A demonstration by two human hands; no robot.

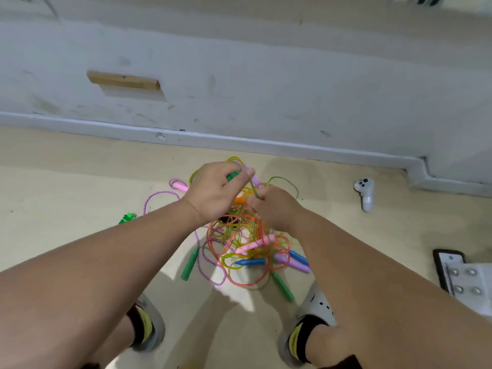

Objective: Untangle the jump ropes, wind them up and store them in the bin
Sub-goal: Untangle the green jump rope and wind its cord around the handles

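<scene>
A tangled heap of jump ropes (241,235) lies on the floor between my feet: orange, yellow-green and purple cords with green, blue, pink and lilac handles. My left hand (213,193) is above the heap and grips a green handle (233,175). My right hand (274,206) is beside it and pinches the green cord (254,189) that runs from that handle. A pink handle (179,186) and a purple speckled rope (159,195) trail out to the left. The bin is not in view.
A small green toy (127,218) lies on the floor at left. A white game controller (365,193) lies at right near the wall's baseboard (239,143). A black-edged white object with metal studs (463,275) sits at the right edge. My feet wear grey clogs (316,310).
</scene>
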